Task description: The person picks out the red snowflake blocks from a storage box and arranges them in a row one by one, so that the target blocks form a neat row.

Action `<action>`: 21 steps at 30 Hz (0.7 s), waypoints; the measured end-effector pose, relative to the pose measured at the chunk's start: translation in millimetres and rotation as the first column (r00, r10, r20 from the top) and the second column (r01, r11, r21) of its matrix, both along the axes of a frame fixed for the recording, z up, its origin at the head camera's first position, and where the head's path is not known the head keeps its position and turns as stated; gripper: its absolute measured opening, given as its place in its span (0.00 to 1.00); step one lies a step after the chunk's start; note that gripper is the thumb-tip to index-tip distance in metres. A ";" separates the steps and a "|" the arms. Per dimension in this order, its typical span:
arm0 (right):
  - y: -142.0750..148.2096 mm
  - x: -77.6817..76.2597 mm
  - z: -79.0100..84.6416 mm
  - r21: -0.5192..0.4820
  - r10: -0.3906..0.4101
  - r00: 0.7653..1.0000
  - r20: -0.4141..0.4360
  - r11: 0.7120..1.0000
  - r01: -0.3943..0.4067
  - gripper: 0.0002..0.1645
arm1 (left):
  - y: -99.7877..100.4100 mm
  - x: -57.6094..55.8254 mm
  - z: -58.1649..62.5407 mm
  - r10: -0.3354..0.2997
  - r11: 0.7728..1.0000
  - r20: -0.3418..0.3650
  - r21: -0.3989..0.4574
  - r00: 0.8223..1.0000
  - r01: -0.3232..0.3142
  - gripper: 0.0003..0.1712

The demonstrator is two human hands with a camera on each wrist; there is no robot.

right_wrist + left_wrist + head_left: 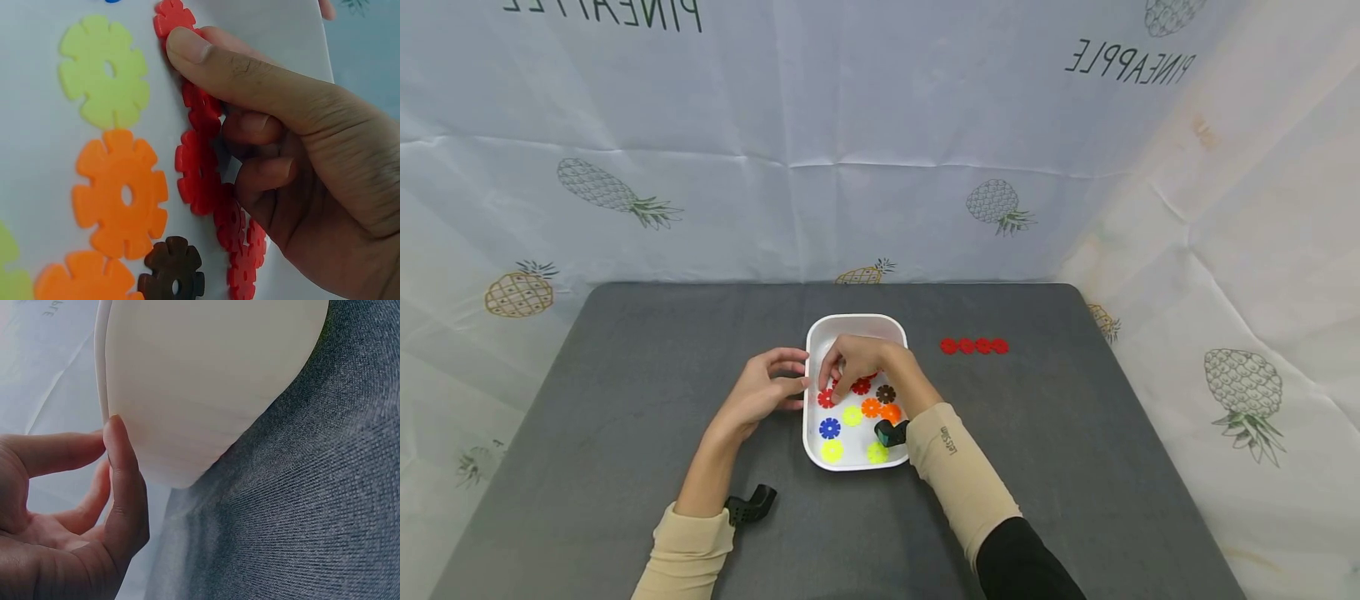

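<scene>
A white tray [856,446] on the table holds several flower-shaped notched plastic discs. My right hand [859,357] reaches into it, thumb and forefinger pinching a red disc [176,17] near the left wall. More red discs [199,172] lie in a line under the right palm, partly hidden by the hand. My left hand [762,390] is at the tray's left side; in the left wrist view its fingertips pinch the tray's rim [105,369]. Near the right hand lie a yellow disc [103,72], an orange disc [122,194] and a dark brown disc [172,272].
Several red discs [974,346] form a joined row on the grey table [1075,467], right of the tray. A blue disc [830,428] and further yellow discs [832,451] lie in the tray's near part. Behind the table hangs a pineapple-print cloth [880,108].
</scene>
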State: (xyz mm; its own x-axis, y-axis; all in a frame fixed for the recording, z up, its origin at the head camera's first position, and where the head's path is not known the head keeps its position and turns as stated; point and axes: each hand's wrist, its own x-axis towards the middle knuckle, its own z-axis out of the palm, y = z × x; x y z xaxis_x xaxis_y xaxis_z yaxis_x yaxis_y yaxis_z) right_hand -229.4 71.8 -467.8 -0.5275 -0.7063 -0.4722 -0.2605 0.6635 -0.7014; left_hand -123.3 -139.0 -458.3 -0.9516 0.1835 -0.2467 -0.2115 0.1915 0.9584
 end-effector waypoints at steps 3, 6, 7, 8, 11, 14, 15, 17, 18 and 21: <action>0.9 -0.4 0.0 -0.008 -0.001 1.000 0.007 1.000 0.002 0.10 | 0.2 0.3 0.4 0.000 1.000 -0.001 -0.004 1.000 0.000 0.29; 2.1 -1.0 0.0 -0.022 0.004 1.000 0.011 1.000 -0.004 0.10 | 0.4 0.7 0.8 0.000 1.000 -0.006 -0.008 1.000 0.000 0.29; 2.4 -1.1 -0.1 -0.028 0.006 1.000 0.013 1.000 -0.005 0.10 | 0.4 0.8 0.9 0.001 1.000 -0.007 -0.008 1.000 -0.001 0.29; 2.7 -1.3 -0.1 -0.033 0.007 1.000 0.017 0.999 -0.006 0.10 | 0.4 1.0 1.0 -0.001 1.000 -0.010 -0.008 1.000 0.001 0.29; 3.2 -1.5 0.4 -0.042 0.011 1.000 0.024 0.999 -0.010 0.09 | 0.3 1.2 1.1 0.001 1.000 -0.012 -0.007 1.000 -0.001 0.29; 3.8 -1.2 2.1 -0.041 0.016 0.999 0.027 0.999 -0.015 0.08 | 0.4 1.5 1.2 0.000 1.000 -0.014 -0.006 1.000 -0.001 0.29; 4.3 -1.3 2.9 -0.037 0.019 1.000 0.025 0.999 -0.018 0.07 | 0.4 1.4 1.2 0.001 1.000 -0.012 -0.006 1.000 -0.001 0.29; 5.7 -1.4 4.5 -0.031 0.025 0.999 0.026 0.999 -0.024 0.07 | 0.3 1.4 0.8 0.000 1.000 -0.011 -0.006 1.000 0.000 0.29; 6.7 -1.5 5.3 -0.029 0.027 0.999 0.029 0.999 -0.026 0.06 | 0.3 1.4 0.6 0.000 1.000 -0.010 -0.004 1.000 0.000 0.29; 10.3 -2.3 8.9 -0.039 0.029 0.998 0.048 0.999 -0.027 0.07 | 0.2 0.8 -0.2 0.000 1.000 -0.006 0.001 1.000 0.000 0.29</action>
